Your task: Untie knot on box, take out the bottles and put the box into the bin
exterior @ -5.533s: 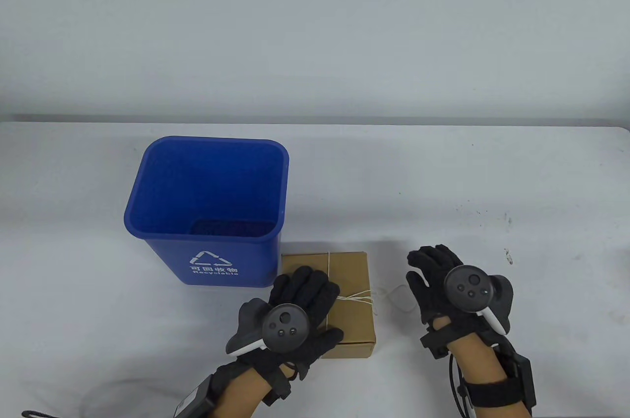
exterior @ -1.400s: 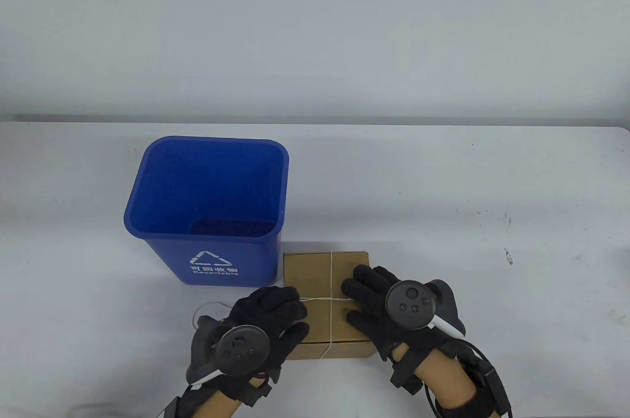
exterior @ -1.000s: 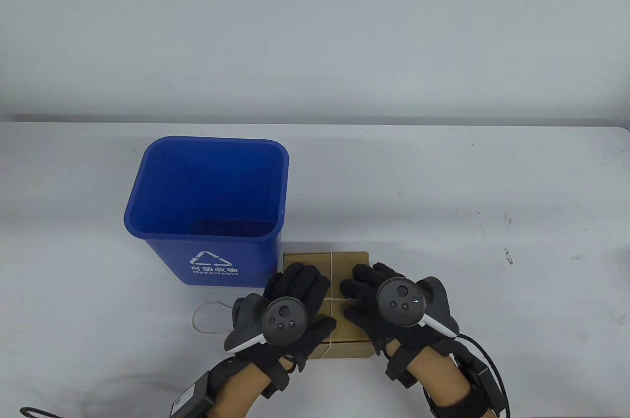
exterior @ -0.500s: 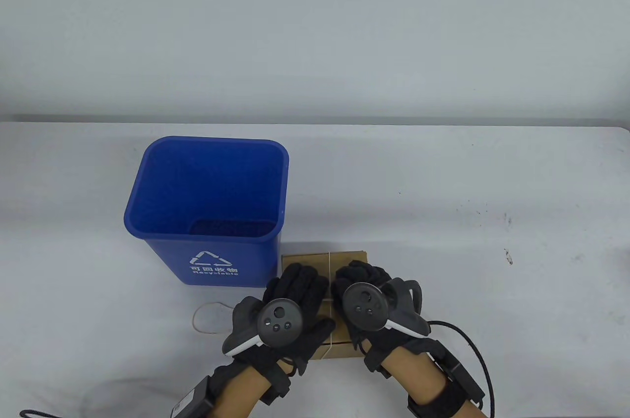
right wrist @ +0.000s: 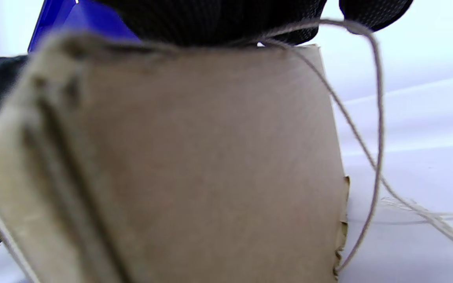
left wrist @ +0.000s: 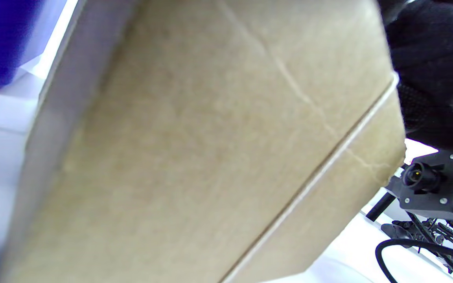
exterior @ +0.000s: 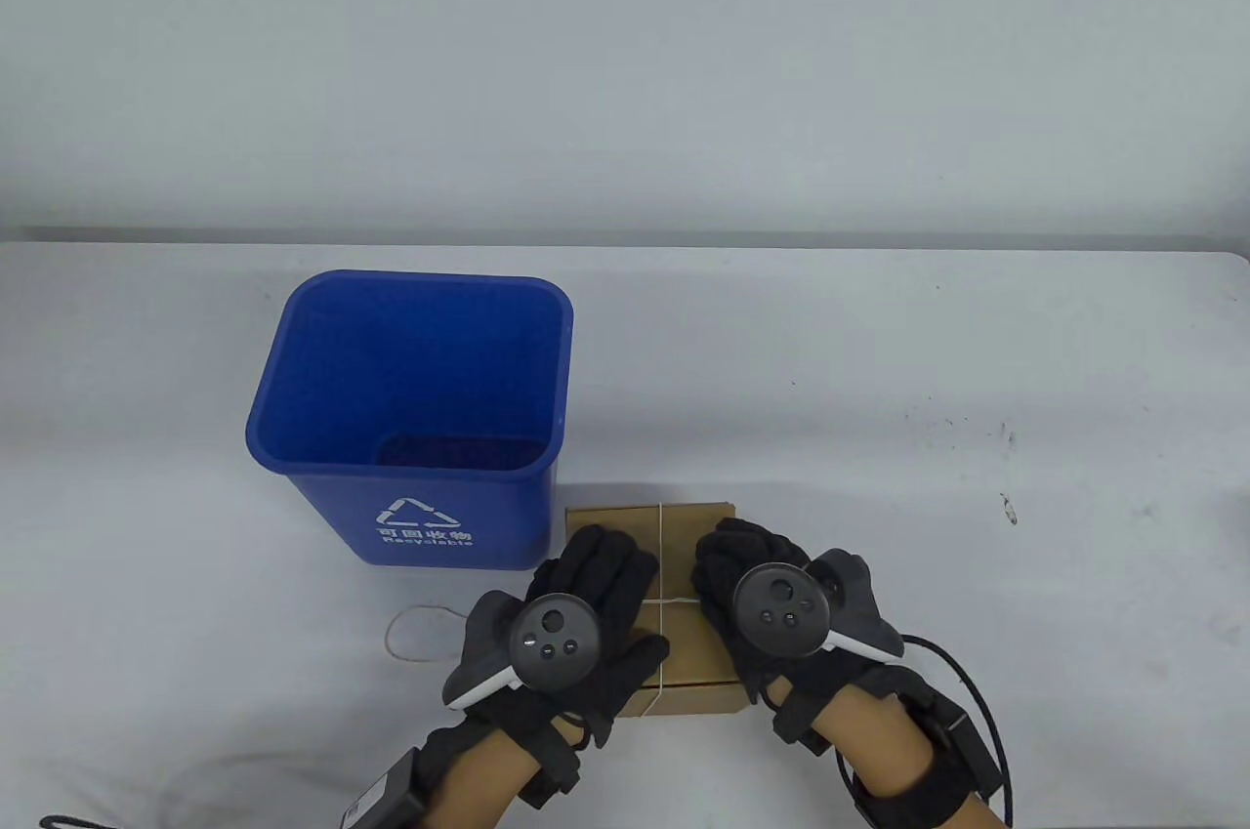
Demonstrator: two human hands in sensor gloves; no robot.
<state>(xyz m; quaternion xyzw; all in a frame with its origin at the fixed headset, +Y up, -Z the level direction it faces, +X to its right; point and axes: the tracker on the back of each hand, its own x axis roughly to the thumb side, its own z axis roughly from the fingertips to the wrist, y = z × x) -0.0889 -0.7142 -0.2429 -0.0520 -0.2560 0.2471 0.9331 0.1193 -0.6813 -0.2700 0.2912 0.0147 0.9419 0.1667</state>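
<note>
Table view: both hands point(exterior: 674, 600) atop box point(exterior: 684, 643)

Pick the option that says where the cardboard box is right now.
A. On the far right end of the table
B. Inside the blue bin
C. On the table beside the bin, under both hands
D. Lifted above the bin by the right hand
C: the box sits on the table just right of the blue bin, with the left hand and right hand resting on its top.
</note>
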